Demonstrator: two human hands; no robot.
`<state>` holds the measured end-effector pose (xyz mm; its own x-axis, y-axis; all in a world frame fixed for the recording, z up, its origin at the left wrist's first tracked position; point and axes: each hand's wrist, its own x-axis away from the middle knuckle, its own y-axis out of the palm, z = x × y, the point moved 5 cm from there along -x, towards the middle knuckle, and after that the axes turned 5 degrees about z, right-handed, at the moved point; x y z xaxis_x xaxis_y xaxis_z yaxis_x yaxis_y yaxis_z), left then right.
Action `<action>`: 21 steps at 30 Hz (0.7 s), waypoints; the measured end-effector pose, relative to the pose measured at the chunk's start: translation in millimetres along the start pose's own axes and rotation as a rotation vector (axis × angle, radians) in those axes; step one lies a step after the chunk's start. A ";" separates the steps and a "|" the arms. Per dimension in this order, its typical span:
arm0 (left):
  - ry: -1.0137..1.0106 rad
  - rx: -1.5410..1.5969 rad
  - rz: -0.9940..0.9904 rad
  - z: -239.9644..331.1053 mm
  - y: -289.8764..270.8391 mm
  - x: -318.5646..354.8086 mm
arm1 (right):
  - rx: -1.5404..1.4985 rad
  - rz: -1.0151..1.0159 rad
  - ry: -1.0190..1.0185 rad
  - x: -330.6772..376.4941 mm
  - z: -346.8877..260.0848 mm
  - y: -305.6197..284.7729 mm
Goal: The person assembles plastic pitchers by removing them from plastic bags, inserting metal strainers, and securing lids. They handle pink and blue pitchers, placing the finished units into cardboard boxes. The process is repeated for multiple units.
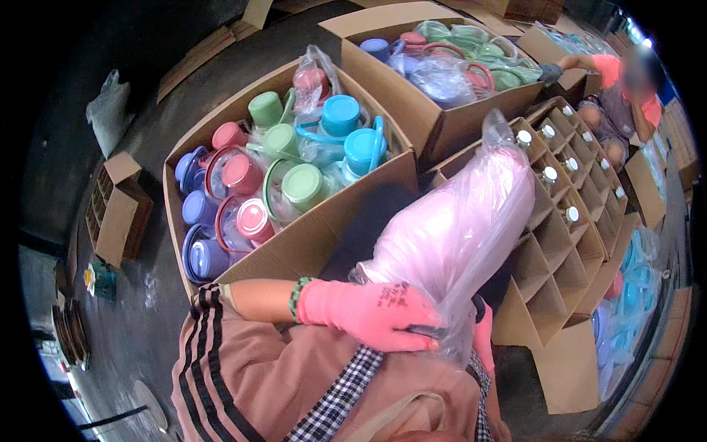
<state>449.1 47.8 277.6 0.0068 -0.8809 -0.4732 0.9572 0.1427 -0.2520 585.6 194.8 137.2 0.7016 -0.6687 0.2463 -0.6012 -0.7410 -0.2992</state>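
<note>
In the head view, our left hand (375,317), in a pink glove, has its fingers closed on the gathered clear film at the near end of a pink plastic-wrapped bundle (456,210). Our right hand (483,335), also gloved in pink, sits behind that film; its fingers are mostly hidden, so we cannot tell how they grip. The bundle slants up and to the right from in front of our chest, its far end overlapping the edge of a divided carton (541,335); we cannot tell whether they touch.

White-capped bottles (549,175) stand in some of its compartments. On our left, an open box (331,232) of lidded jugs (302,186) has its near wall just beside our left forearm. Several jugs rise above the rim. A dark gap (368,232) lies between this box and the divided carton, partly under the bundle. Beyond, a second open box (390,88) closes off the gap. Dark floor (143,309) stretches out left of the jugs' box. A co-worker (622,103) sits at the upper right, well apart from our hands.
</note>
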 end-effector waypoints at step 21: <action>-0.542 0.133 -0.052 -202.0 -73.1 -69.8 | 0.137 0.394 -0.250 50.9 -112.9 -226.1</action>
<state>320.2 190.0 158.5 0.0731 -0.9962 0.0476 0.9883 0.0659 -0.1379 714.1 321.4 321.5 0.5108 -0.8492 -0.1339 -0.7955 -0.4078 -0.4481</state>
